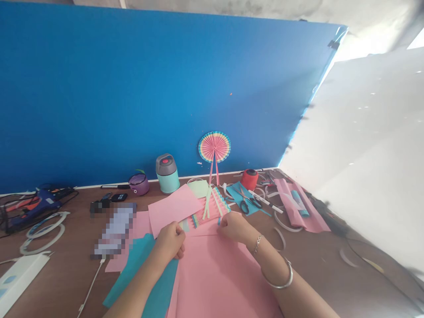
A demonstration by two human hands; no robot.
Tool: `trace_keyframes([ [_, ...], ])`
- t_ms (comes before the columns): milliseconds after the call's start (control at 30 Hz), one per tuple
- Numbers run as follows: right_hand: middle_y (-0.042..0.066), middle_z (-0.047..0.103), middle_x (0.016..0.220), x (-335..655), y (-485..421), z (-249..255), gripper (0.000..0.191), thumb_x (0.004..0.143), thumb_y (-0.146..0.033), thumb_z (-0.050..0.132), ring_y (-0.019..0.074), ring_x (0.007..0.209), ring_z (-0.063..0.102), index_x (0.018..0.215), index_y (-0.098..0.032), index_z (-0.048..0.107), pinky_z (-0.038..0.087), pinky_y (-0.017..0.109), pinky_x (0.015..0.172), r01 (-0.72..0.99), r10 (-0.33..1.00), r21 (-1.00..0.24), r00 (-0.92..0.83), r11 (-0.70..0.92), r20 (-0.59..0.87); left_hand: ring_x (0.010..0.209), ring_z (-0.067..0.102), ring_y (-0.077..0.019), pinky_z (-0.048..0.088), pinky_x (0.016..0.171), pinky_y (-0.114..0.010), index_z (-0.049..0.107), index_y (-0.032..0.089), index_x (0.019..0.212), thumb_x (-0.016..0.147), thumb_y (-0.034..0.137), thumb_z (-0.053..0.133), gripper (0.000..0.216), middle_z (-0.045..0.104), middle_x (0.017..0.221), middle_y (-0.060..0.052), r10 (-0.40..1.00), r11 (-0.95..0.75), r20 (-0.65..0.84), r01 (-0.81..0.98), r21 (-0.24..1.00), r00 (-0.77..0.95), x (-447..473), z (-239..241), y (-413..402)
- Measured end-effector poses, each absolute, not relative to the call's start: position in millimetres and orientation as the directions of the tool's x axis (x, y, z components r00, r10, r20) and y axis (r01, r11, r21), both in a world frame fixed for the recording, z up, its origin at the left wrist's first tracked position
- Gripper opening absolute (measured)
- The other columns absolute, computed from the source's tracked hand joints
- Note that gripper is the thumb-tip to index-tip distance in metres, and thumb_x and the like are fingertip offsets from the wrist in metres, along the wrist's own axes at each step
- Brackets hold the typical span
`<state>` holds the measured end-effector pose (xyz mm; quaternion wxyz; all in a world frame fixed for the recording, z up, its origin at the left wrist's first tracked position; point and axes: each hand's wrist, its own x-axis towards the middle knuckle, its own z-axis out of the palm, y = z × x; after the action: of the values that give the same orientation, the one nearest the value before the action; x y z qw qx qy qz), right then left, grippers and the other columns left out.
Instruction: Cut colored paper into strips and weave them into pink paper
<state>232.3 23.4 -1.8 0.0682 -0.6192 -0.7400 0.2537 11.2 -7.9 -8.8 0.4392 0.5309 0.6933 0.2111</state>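
My left hand [168,240], fingers curled in, rests over the left edge of a large pink paper sheet [228,274], with teal paper [142,274] under the wrist. Across from it, my right hand [236,227] is closed near the sheet's far edge, beside a pleated pink paper piece [217,207] with teal and yellow edges. What lies in the fingers of either hand is hidden. Two pale green strips [207,203] lie on the pleats. Left of these is a loose pink sheet [174,208]. Behind stands a round pleated paper fan [214,147] with pink legs.
Scissors [245,205] and a white marker [266,202] lie at right, near a red round container [249,179]. A teal flask [168,174], a purple pot [139,183] and a phone [115,229] are at left. A blue panel [139,97] closes off the back.
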Motion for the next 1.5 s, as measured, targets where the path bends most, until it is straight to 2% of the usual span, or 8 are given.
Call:
trace_keyframes([
  [200, -0.004, 0.029, 0.046, 232.1, 23.3, -2.1, 0.024, 0.061, -0.016, 0.054, 0.0098, 0.046, 0.030, 0.041, -0.018, 0.041, 0.028, 0.024, 0.050, 0.881, 0.951, -0.459, -0.231, 0.115, -0.205, 0.035, 0.058, -0.0146, 0.042, 0.034, -0.021, 0.039, 0.023, 0.066, 0.072, 0.014, 0.045, 0.012, 0.055, 0.038, 0.006, 0.928, 0.333, -0.367, 0.587, 0.738, -0.065, 12.0, -8.1, -9.8],
  [333, -0.004, 0.030, 0.046, 232.2, 23.5, -3.3, 0.024, 0.061, -0.017, 0.054, 0.0106, 0.048, 0.033, 0.041, -0.019, 0.042, 0.031, 0.024, 0.054, 0.884, 0.952, -0.454, -0.224, 0.109, -0.208, 0.037, 0.059, -0.0148, 0.044, 0.036, -0.021, 0.039, 0.023, 0.067, 0.072, 0.014, 0.046, 0.011, 0.055, 0.039, 0.006, 0.928, 0.329, -0.366, 0.597, 0.732, -0.063, 12.6, -7.5, -10.4],
  [567, -0.005, 0.021, 0.045, 232.4, 24.3, -3.9, 0.030, 0.059, -0.015, 0.052, 0.0098, 0.046, 0.028, 0.039, -0.019, 0.031, 0.029, 0.024, 0.053, 0.875, 0.952, -0.465, -0.244, 0.135, -0.183, 0.036, 0.059, -0.0153, 0.043, 0.035, -0.022, 0.038, 0.023, 0.067, 0.073, 0.014, 0.045, 0.013, 0.053, 0.038, 0.006, 0.930, 0.326, -0.362, 0.607, 0.725, -0.066, 14.0, -5.1, -10.6],
  [800, -0.004, 0.028, 0.044, 229.5, 22.7, -1.0, 0.026, 0.058, -0.011, 0.053, 0.0103, 0.048, 0.036, 0.040, -0.018, 0.035, 0.027, 0.023, 0.050, 0.898, 0.960, -0.422, -0.219, 0.127, -0.177, 0.035, 0.057, -0.0136, 0.041, 0.034, -0.019, 0.039, 0.023, 0.067, 0.073, 0.012, 0.046, 0.014, 0.053, 0.039, 0.007, 0.924, 0.334, -0.375, 0.631, 0.700, -0.074, 14.3, -4.9, -9.8],
  [1033, -0.004, 0.025, 0.043, 230.0, 24.9, -4.4, 0.032, 0.057, -0.013, 0.054, 0.0103, 0.047, 0.034, 0.040, -0.018, 0.027, 0.027, 0.024, 0.051, 0.881, 0.960, -0.453, -0.231, 0.138, -0.157, 0.033, 0.054, -0.0117, 0.037, 0.033, -0.018, 0.038, 0.023, 0.066, 0.074, 0.012, 0.046, 0.016, 0.051, 0.039, 0.008, 0.933, 0.316, -0.351, 0.657, 0.684, -0.083, 16.0, -2.6, -10.9],
  [1367, 0.000, 0.040, 0.046, 230.9, 25.9, -6.7, 0.026, 0.058, -0.016, 0.055, 0.0149, 0.057, 0.046, 0.040, -0.019, 0.037, 0.031, 0.025, 0.055, 0.892, 0.961, -0.432, -0.224, 0.135, -0.161, 0.033, 0.052, -0.0112, 0.035, 0.033, -0.019, 0.035, 0.024, 0.065, 0.074, 0.012, 0.044, 0.018, 0.049, 0.042, 0.008, 0.951, 0.266, -0.300, 0.695, 0.668, -0.075, 16.2, -5.8, -10.6],
  [1500, -0.002, 0.035, 0.043, 230.7, 25.8, -6.8, 0.025, 0.058, -0.014, 0.054, 0.0144, 0.055, 0.045, 0.039, -0.019, 0.037, 0.032, 0.025, 0.058, 0.893, 0.957, -0.428, -0.235, 0.142, -0.172, 0.033, 0.052, -0.0113, 0.036, 0.035, -0.020, 0.035, 0.024, 0.065, 0.075, 0.012, 0.043, 0.017, 0.050, 0.044, 0.007, 0.957, 0.246, -0.282, 0.716, 0.653, -0.071, 15.5, -8.5, -10.2],
])
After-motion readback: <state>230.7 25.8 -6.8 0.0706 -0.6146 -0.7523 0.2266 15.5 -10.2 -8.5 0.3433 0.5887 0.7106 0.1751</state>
